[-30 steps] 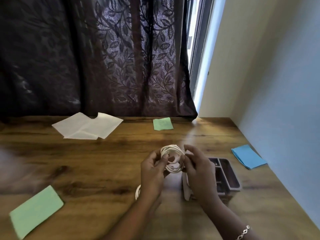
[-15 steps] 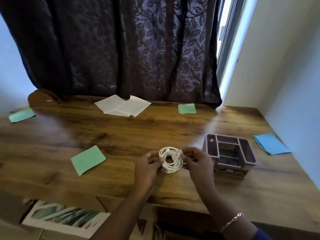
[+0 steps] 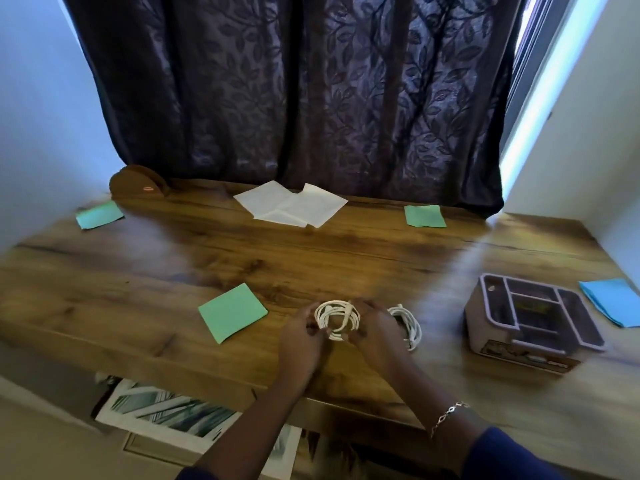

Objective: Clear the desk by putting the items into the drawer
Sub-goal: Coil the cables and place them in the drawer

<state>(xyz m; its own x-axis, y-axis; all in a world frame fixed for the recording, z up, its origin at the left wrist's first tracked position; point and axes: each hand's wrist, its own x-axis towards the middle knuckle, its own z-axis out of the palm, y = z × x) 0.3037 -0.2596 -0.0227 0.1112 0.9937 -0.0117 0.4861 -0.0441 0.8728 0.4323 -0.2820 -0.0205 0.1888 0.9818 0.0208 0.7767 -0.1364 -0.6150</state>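
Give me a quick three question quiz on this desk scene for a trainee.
1. True or false: the coiled white cable lies on the desk with nothing touching it.
2. How many green notes are on the desk? A two, B three, C five.
3. Fill in: the blue paper lies to the ___ of the organizer box.
Key: 1 false, the left hand and right hand hold it. 2 B. 3 right.

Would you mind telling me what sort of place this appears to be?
Likely a home study corner: a wooden desk against a curtain, with sticky notes and an organizer on it.
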